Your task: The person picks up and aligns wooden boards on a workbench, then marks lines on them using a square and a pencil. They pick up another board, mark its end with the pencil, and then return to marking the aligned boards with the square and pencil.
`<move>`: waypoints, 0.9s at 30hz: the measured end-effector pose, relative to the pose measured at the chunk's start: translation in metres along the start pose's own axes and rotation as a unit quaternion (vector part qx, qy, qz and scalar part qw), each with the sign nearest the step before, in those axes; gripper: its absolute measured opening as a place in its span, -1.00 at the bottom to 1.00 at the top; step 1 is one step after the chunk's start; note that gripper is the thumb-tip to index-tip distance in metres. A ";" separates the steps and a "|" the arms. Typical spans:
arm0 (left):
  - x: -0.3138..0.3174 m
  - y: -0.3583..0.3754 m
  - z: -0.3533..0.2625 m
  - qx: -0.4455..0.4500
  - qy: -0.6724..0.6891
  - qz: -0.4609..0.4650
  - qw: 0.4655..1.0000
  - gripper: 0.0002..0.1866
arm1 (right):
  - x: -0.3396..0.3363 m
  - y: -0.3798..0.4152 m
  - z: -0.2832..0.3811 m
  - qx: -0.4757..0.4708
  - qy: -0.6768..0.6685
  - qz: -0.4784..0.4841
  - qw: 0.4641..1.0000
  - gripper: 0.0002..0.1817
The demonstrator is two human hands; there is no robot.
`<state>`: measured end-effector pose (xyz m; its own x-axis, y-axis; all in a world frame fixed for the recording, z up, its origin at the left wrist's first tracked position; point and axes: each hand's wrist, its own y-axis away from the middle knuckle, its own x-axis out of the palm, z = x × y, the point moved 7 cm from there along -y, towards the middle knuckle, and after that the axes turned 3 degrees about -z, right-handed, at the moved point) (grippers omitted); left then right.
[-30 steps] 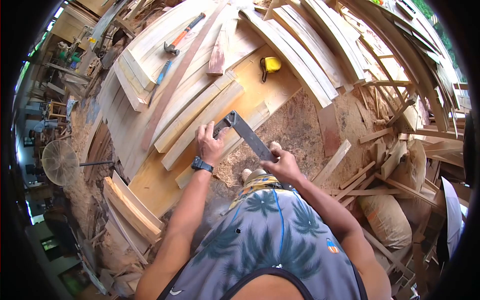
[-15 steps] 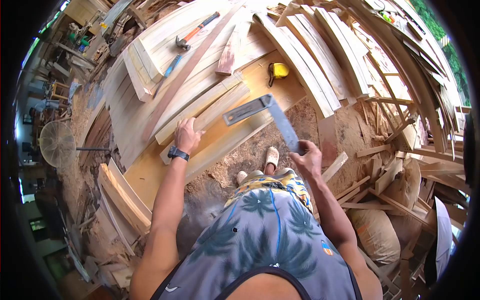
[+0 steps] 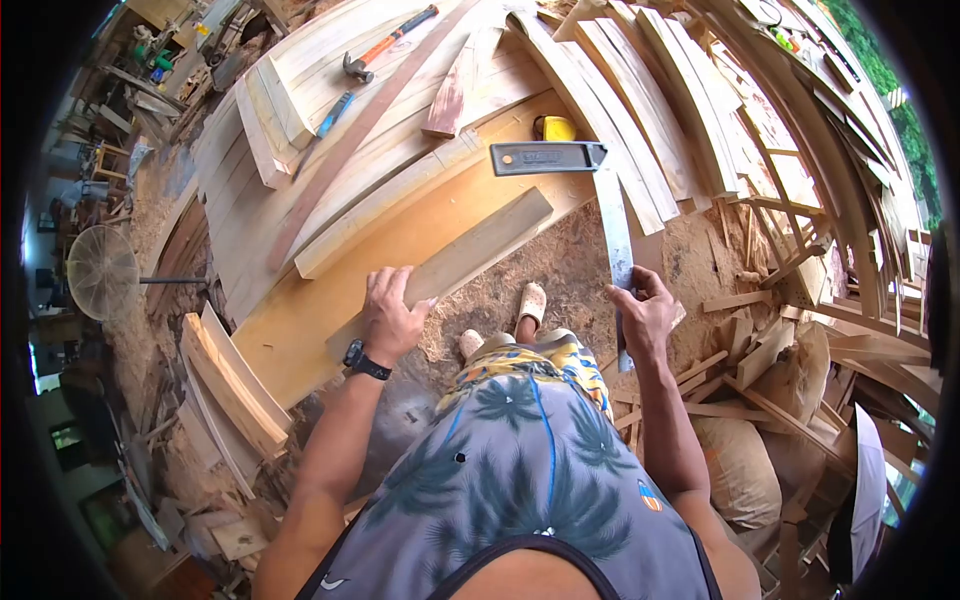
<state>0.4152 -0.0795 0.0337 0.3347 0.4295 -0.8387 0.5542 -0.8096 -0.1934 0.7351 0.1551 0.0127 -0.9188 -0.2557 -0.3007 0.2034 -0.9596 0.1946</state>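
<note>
My left hand [image 3: 393,312] is closed over the near end of a narrow wooden board [image 3: 482,245], which lies slantwise along the front edge of the yellowish work surface [image 3: 330,325]. Its thumb points right along the board. My right hand [image 3: 647,308] pinches the metal blade of a try square [image 3: 615,235] below its middle. The square's dark handle points left, above the board's far end and apart from it. Just behind that handle sits a yellow tape measure [image 3: 555,128], partly covered by it.
Another board [image 3: 390,205] lies farther back on the surface. Beyond it are a claw hammer [image 3: 390,43], a blue-handled tool [image 3: 335,115] and a reddish strip [image 3: 360,135]. Curved planks [image 3: 625,120] stand at right. A fan [image 3: 103,275] is at left; sawdust and offcuts cover the floor.
My left hand has drawn the narrow board toward me, away from the board behind it. The try square has turned more upright and shifted right, its handle now nearly level before the tape measure.
</note>
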 end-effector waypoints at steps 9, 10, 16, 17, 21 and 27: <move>-0.015 -0.017 -0.028 -0.012 0.018 -0.056 0.998 -0.21 | 0.056 0.030 0.000 0.015 0.106 0.144 0.984 -0.39; -0.017 -0.025 -0.025 -0.034 0.044 -0.086 0.995 -0.23 | 0.062 0.034 0.004 0.012 0.130 0.160 0.978 -0.37; -0.004 -0.064 -0.018 -0.020 -0.013 -0.114 0.993 -0.42 | 0.090 0.045 0.014 -0.094 0.150 0.233 0.956 -0.43; 0.005 -0.064 -0.012 -0.044 -0.006 -0.076 0.996 -0.45 | 0.093 0.047 0.013 -0.099 0.142 0.242 0.955 -0.43; 0.020 -0.059 -0.011 -0.016 -0.047 -0.044 0.998 -0.49 | 0.093 0.053 0.011 -0.074 0.133 0.267 0.952 -0.46; 0.030 -0.066 -0.008 0.027 -0.045 -0.010 0.999 -0.42 | 0.091 0.050 0.003 0.010 0.128 0.262 0.957 -0.61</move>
<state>0.3953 -0.0098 0.0252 0.2520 0.4097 -0.8767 0.5168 -0.8229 -0.2360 0.6608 0.0841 -0.0019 -0.5795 -0.7236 -0.3750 0.6048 -0.6902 0.3973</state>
